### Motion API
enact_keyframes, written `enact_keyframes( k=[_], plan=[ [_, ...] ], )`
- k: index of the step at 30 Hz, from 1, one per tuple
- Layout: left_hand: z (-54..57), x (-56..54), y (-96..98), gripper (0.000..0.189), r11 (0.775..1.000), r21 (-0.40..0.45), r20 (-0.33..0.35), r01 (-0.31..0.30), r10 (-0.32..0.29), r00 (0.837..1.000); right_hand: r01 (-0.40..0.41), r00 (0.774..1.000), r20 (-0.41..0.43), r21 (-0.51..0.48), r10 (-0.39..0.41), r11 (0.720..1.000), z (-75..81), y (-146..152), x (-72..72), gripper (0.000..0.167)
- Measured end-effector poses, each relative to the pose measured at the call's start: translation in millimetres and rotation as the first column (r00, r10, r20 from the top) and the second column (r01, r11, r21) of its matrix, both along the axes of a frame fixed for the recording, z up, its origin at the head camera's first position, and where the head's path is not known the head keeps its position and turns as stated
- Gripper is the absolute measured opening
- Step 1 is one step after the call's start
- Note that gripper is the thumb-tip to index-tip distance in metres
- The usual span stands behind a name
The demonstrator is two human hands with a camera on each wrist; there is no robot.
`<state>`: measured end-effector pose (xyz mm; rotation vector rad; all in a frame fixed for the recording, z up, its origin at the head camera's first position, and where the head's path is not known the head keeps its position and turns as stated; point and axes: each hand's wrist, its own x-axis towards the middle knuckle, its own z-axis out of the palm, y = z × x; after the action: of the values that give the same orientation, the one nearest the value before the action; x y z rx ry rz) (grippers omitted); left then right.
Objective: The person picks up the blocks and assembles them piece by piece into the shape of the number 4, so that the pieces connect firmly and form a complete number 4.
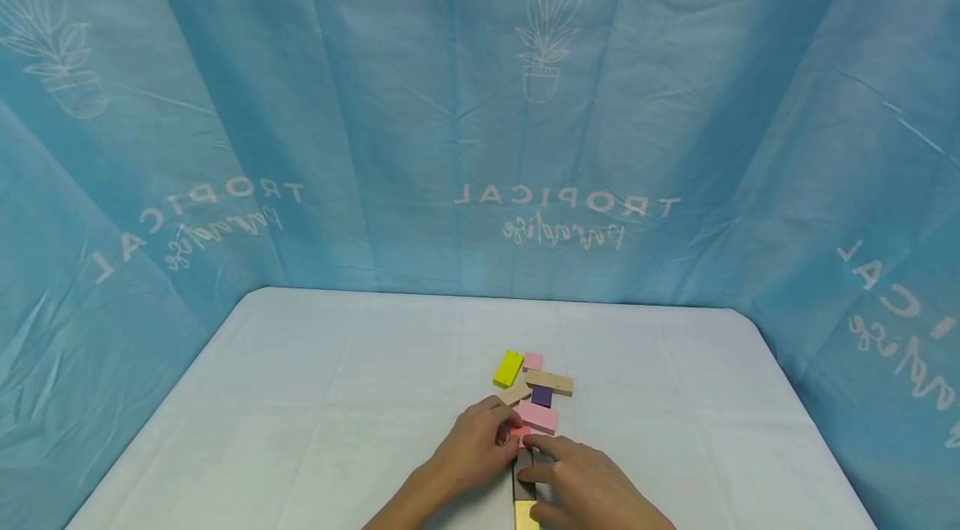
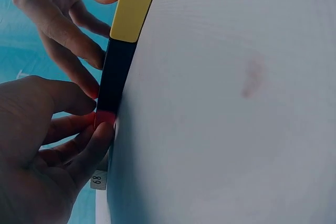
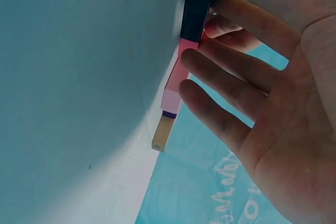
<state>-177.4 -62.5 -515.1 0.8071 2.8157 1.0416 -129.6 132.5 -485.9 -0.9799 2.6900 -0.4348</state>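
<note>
My left hand (image 1: pixel 476 444) pinches a small red block (image 1: pixel 520 435) between thumb and fingers at the far end of a row. The red block (image 2: pixel 105 117) meets the end of the dark blocks (image 2: pixel 115 69), and a yellow block (image 2: pixel 135 11) continues the line nearer to me. Spread along the row's right side, my right hand (image 1: pixel 588 482) has its fingers extended, fingertips right at the dark and red blocks. In the right wrist view its palm and loosely straight fingers (image 3: pixel 231 85) show, with a pink block (image 3: pixel 172 94) just beyond the red one.
Past my hands lie a pink block (image 1: pixel 540 415), a purple block (image 1: pixel 542 397), a wooden block (image 1: pixel 551 382), a second wooden block (image 1: pixel 514 395), a bright yellow block (image 1: pixel 507 369) and a small pink block (image 1: pixel 532 361). A blue curtain (image 1: pixel 390 138) surrounds the white table (image 1: pixel 337 363).
</note>
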Motion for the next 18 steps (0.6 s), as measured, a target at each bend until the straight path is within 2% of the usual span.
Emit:
enact_keyframes(
  k=[5,10,14,18],
  plan=[
    [0.3,-0.2,0.6,0.014,1.000,-0.002,-0.019,-0.014,0.014,1.000,0.007,1.000,0.009,0.007,-0.007,1.000,0.4,-1,0.1,0.030],
    [0.5,-0.4,5.4,0.012,0.999,-0.014,-0.111,-0.042,0.040,0.993,0.051,0.997,0.049,0.040,-0.053,0.998,1.2,-2,0.8,0.031],
    [2.7,-3.9,9.8,0.009,0.999,-0.030,-0.186,-0.035,0.028,0.982,0.059,0.997,0.047,0.047,-0.061,0.997,0.8,-3,0.4,0.031],
    [4.8,-9.7,11.4,0.011,0.998,-0.059,-0.197,-0.012,0.000,0.980,0.038,0.999,0.029,0.032,-0.039,0.999,-0.4,-1,-0.1,0.030]
  ],
)
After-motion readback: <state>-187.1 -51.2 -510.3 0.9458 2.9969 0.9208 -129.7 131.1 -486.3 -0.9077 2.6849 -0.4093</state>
